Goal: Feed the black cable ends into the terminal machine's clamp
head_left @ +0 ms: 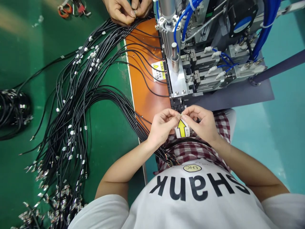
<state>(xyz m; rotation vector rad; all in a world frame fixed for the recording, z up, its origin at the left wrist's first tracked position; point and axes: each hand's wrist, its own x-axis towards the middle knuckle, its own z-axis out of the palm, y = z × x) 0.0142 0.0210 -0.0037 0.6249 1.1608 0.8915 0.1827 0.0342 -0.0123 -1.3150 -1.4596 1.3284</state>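
Observation:
My left hand (164,124) and my right hand (201,123) meet at the near end of a machine, thumbs and forefingers closed in a pinch. Between the fingertips shows a tiny bit of thin wire ends (181,114); most of it is hidden. A bundle of black cables (119,98) curves past my left wrist into my lap, where stripped coloured wire ends (172,160) fan out. Just below my fingers is a label with a yellow arrow (182,128). Several single cables (145,76) run across the orange plate (140,92) into the machine's edge.
The metal machine (177,76) with blue air hoses (267,28) stands ahead and to the right. On the green table (105,127) lie many cables with metal connectors (64,197) and a coil (14,111). Orange-handled scissors (64,10) lie far left. Another person's hands (127,11) work opposite.

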